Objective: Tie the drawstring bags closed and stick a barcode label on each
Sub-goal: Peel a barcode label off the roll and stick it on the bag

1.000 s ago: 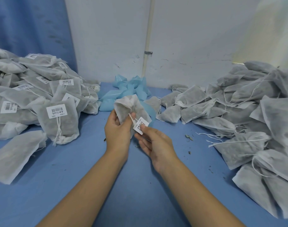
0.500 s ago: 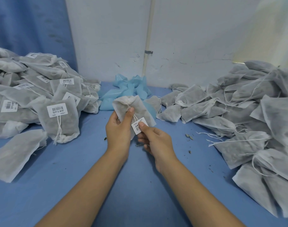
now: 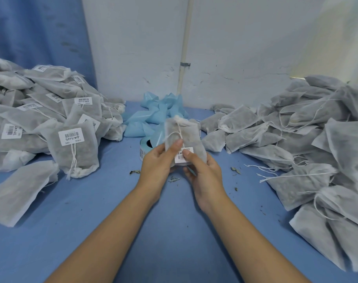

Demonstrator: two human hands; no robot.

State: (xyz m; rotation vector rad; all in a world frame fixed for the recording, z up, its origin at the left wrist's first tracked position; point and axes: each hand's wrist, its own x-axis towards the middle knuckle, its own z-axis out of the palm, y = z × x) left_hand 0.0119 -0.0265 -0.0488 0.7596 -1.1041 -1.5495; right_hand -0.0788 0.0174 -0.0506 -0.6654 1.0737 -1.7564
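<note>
my left hand [image 3: 156, 160] grips the drawstring bag [image 3: 184, 137] upright over the blue table [image 3: 174, 231], tied end up. right hand [image 3: 202, 170] holds it too, thumb pressing the barcode label [image 3: 181, 156] on its front.

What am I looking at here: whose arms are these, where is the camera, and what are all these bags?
No machine here: these are a person's two bare arms, seen from a camera worn on their head, looking down at a blue table. The left hand grips a tied grey bag, and the right hand pinches it too, thumb pressing a barcode label onto its front. Behind the bag sit a label roll and a heap of pale blue strip. The pile on the left carries labels; the pile on the right shows none. Bits of dried leaf lie on the table.
</note>
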